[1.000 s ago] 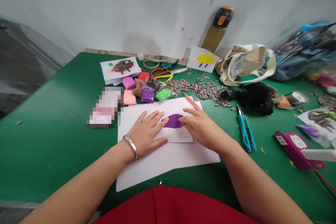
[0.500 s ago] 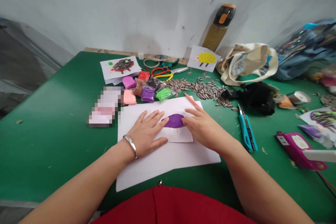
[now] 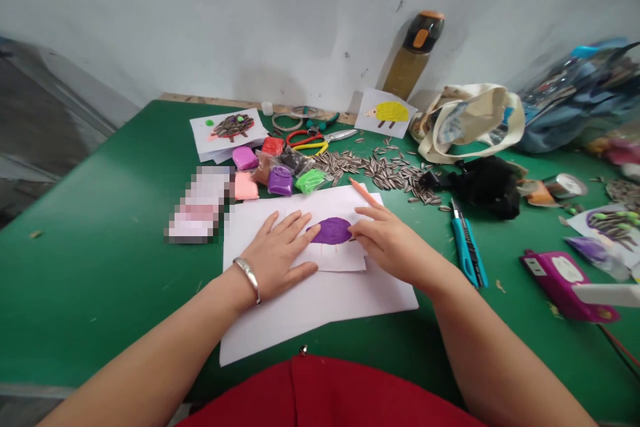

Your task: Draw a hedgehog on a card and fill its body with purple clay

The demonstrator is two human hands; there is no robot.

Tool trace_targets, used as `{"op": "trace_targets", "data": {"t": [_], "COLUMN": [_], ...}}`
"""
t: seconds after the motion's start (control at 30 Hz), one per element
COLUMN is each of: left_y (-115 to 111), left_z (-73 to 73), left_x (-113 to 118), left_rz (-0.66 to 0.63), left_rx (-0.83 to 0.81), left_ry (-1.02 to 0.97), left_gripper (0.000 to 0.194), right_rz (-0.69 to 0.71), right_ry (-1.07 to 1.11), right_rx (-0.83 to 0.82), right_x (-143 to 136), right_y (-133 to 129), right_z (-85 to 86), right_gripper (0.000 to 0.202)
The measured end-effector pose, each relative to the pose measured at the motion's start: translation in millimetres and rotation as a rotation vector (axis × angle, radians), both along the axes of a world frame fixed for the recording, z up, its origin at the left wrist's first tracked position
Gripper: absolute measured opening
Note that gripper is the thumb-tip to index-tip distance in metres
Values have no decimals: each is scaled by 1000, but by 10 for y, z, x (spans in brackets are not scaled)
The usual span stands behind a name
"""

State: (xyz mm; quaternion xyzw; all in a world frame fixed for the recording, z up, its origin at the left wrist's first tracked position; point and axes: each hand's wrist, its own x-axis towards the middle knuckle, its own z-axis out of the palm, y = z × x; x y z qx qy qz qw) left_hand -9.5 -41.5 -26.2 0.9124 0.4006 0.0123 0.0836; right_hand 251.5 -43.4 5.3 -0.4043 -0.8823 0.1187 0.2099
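Note:
A purple clay oval lies flattened on a small white paper with thin drawn lines below it. My left hand, fingers spread, presses flat on the paper, its index fingertip touching the oval's left edge. At the oval's right edge my right hand is closed in a pinch, with the dark end of what looks like a sunflower seed under its fingertips. Just beyond this hand lies an orange pen-like stick. Larger white sheets are underneath.
Behind the paper are loose sunflower seeds, clay packs, scissors and a seed-covered picture. A phone lies left; a teal utility knife and a magenta device lie right. A bottle leans by the wall.
The whole view has shifted slightly. My right fingertips have moved a little off the oval's right edge, showing more of it; my left hand stays put.

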Motion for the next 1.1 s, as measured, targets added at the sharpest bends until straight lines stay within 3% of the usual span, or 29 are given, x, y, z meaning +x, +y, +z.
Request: {"op": "trace_targets", "data": {"t": [0.27,0.47,0.67,1.1], "left_y": [5,12,20,40], "left_z": [12,24,28,-56], "left_x": [0,3,9,-51], "left_rz": [-5,-3,1,26], "left_rx": [-10,-31,-43,-25], "left_ry": [8,5,-5,-88], "left_gripper": [64,68,73,73], "right_rz": [49,17,56,115], "right_ry": [-168,-43,-89,-50], "right_rx": [-27,11,-76,-49], "right_x": [-42,-85,-181,-424], "right_y": [-61,-63,-63,-85], "right_z": [33,54,-16,-165], "right_gripper": [23,23,21,22]}}
